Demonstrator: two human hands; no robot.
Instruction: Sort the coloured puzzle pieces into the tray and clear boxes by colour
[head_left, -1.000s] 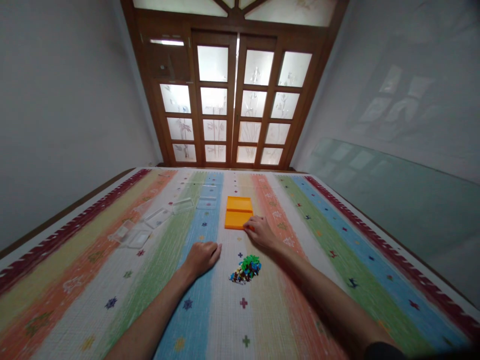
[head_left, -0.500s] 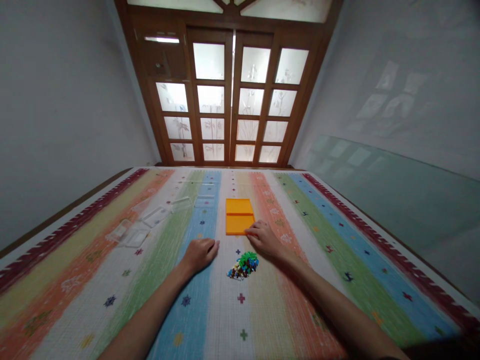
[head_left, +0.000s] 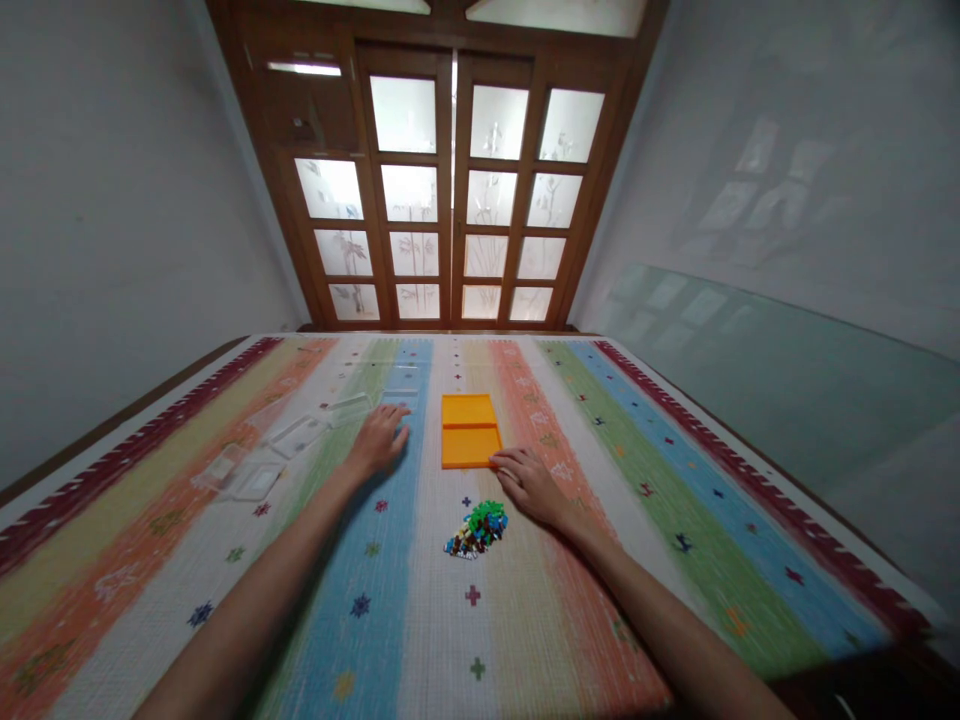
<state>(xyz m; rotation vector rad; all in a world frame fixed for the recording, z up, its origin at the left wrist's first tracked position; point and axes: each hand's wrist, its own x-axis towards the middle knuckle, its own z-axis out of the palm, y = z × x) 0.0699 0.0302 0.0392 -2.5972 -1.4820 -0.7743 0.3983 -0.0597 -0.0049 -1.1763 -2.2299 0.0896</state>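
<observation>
My left hand (head_left: 381,438) reaches forward over the blue stripe, fingers stretched out and apart, holding nothing. Its fingertips are at the near edge of a clear plastic tray (head_left: 399,399); whether they touch it I cannot tell. My right hand (head_left: 529,482) lies on the cloth with loosely extended fingers, the tips at the near right corner of an orange two-part tray (head_left: 471,447). Both halves of that tray look bare. Between my forearms sits a small pile of colourful small pieces (head_left: 480,528) in green, blue, brown, cream and white.
More clear plastic trays stand to the left, among them one (head_left: 256,482) nearest me and another (head_left: 297,436) farther back. A striped cloth (head_left: 427,620) covers the table. Beyond the far edge are wooden doors (head_left: 452,200), and a glass panel (head_left: 780,340) leans at the right wall.
My left hand has moved forward and left from beside the pile to the clear tray, and its fingers have opened out. The right hand stays at the orange tray's corner. The view shifted slightly.
</observation>
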